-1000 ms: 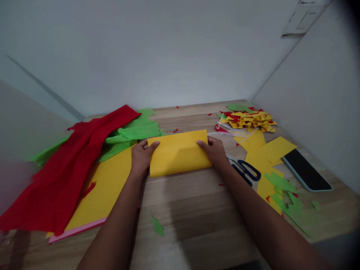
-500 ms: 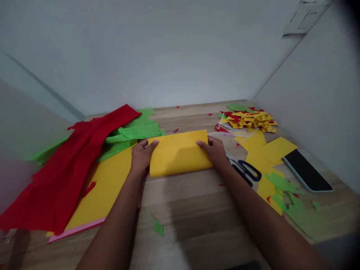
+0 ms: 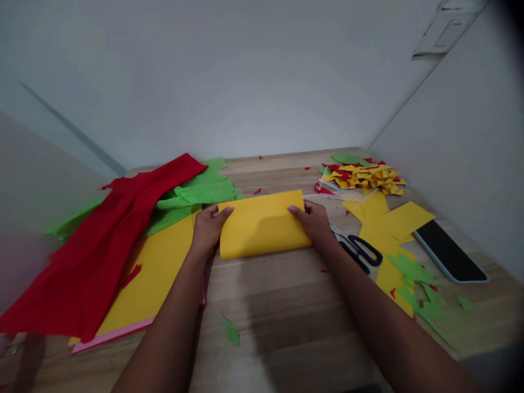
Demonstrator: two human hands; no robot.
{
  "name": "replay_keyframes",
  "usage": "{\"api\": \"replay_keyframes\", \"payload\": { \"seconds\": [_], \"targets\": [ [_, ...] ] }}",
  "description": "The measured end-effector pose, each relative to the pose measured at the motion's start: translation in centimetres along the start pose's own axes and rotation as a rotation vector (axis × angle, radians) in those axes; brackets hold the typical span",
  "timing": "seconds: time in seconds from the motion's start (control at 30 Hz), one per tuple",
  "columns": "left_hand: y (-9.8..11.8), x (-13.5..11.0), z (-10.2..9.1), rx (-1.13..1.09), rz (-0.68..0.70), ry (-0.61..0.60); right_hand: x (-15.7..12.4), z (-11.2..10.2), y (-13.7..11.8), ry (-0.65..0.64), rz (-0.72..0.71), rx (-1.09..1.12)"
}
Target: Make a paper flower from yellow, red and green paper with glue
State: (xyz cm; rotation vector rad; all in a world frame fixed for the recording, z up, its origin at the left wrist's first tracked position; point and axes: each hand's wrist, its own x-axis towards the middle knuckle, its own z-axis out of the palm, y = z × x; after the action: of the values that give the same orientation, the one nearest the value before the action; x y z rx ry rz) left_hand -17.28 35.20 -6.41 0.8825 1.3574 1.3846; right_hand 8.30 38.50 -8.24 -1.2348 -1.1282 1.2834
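Note:
A folded sheet of yellow paper (image 3: 262,226) is held between my two hands above the wooden table, its rounded fold along the edge nearer me. My left hand (image 3: 208,229) grips its left edge, thumb on top and fingers behind. My right hand (image 3: 314,222) pinches the right edge the same way. Close beside my right wrist lie scissors (image 3: 362,251) with dark blue handles, their blades partly hidden by my hand.
Red crepe paper (image 3: 102,251) and green crepe paper (image 3: 196,194) lie over yellow sheets (image 3: 164,273) at left. On the right are a heap of yellow and red cut pieces (image 3: 364,177), yellow scraps (image 3: 372,224), green scraps (image 3: 413,267) and a phone (image 3: 450,251). Walls rise behind and at the right.
The whole view has shifted slightly, so everything sits a little further right and lower. My hands keep the same hold on the folded yellow paper.

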Motion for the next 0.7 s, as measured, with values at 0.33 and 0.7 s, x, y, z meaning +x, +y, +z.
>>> {"api": "replay_keyframes", "payload": {
  "seconds": [0.33, 0.7],
  "targets": [
    [0.27, -0.17, 0.08, 0.022, 0.013, 0.038, -0.22, -0.02, -0.19, -0.026, 0.022, 0.048],
    [0.34, -0.17, 0.09, 0.068, 0.048, 0.080, -0.13, -0.09, -0.16, -0.046, 0.020, 0.066]
  ]
}}
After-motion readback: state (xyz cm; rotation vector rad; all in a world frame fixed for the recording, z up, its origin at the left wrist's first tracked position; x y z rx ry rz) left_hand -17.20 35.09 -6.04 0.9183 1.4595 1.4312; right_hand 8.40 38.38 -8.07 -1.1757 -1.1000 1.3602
